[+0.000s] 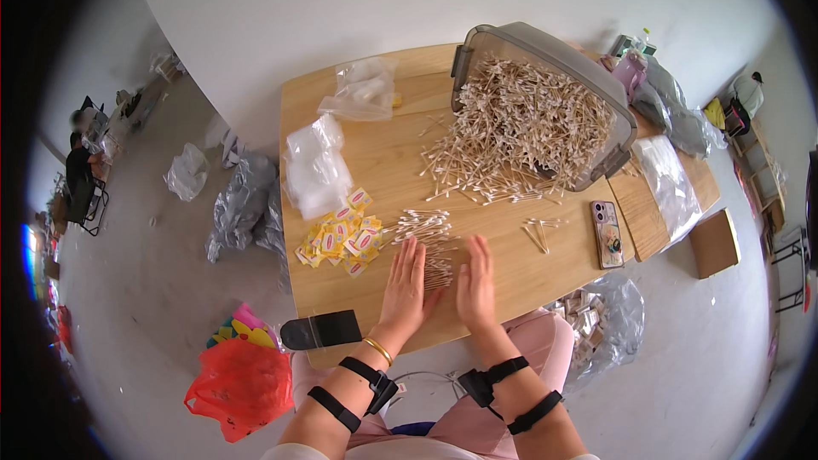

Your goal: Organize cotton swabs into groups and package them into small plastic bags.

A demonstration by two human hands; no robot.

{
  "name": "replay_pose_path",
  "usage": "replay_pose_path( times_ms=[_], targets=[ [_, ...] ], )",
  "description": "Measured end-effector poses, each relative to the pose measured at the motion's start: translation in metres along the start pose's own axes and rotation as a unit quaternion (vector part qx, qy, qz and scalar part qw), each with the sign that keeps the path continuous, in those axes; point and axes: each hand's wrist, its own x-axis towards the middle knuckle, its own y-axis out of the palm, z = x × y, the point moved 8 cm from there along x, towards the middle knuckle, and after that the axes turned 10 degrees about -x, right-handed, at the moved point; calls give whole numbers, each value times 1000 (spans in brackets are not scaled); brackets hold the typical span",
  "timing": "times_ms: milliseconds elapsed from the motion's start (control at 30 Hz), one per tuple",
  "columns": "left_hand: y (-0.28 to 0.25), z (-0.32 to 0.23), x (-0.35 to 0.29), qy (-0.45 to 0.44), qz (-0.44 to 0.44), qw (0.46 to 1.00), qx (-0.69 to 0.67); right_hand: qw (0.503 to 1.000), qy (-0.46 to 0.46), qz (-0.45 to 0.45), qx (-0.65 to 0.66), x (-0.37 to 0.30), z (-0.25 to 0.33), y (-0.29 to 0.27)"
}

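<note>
Between my two hands lies a small bundle of cotton swabs on the wooden table. My left hand rests along the bundle's left side, fingers stretched forward. To its right, my right hand stands on edge with straight fingers, a little apart from the swabs. More cotton swabs lie loosely just beyond my left fingertips. A pile of small yellow and white printed packets is left of my left hand. Farther off, a grey plastic bin lies tipped on its side, with a heap of swabs spilling from it.
Clear plastic bags lie at the table's left side. A phone and a few stray swabs are on the right. A black flat strip sits at the near left edge. Below hangs a red bag; a cardboard box stands at right.
</note>
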Motion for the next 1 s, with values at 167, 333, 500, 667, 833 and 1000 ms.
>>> replay_pose_path(
  times_ms=[167, 333, 500, 667, 833, 1000],
  targets=[
    [18, -3, 1, -8, 76, 970, 229, 994, -29, -8, -105, -1, -8, -18],
    [14, -5, 24, -16, 73, 971, 226, 989, -24, 23, -143, 0, -9, -12],
    [20, -8, 7, 14, 108, 973, 204, 990, -36, 22, -132, -2, -8, -7],
    [33, -18, -24, 14, 136, 970, 202, 990, -36, 16, -139, -1, -7, -9],
    [31, -29, -29, 6, 129, 971, 202, 988, -38, 18, -150, -1, -7, -10],
    [24, -17, -3, -21, 90, 969, 231, 988, -35, 21, -146, -1, -7, -10]
  ],
)
